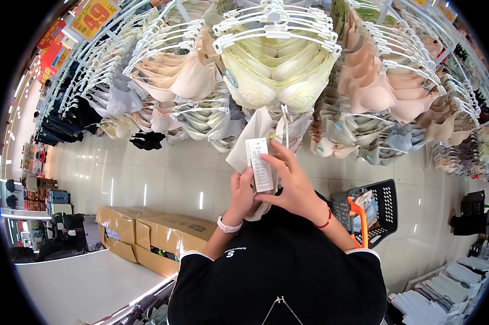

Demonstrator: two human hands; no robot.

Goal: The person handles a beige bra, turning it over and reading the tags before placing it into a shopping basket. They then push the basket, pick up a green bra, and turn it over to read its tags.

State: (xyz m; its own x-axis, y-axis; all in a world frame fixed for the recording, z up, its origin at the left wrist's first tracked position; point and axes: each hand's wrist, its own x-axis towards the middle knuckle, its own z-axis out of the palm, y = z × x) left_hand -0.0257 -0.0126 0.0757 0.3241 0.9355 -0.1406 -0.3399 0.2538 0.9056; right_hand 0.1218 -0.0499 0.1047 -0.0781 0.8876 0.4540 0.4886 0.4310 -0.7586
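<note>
A white printed tag (259, 165) is held up in front of my chest. My left hand (243, 190) pinches its left side with the thumb, its fingers wrapped round a light beige garment (251, 142) behind the tag. My right hand (290, 181) is at the tag's right edge, fingers spread, with a fingertip touching the print. Part of the garment hangs below the tag between my hands. Just above, pale yellow-green bras (279, 67) hang on white hangers.
Racks of beige bras (182, 76) and pink-beige bras (382, 81) stand ahead on both sides. A dark shopping basket (386, 208) with an orange handle (358, 216) is at the right. Cardboard boxes (168, 233) lie at the left, beside a white surface (98, 287).
</note>
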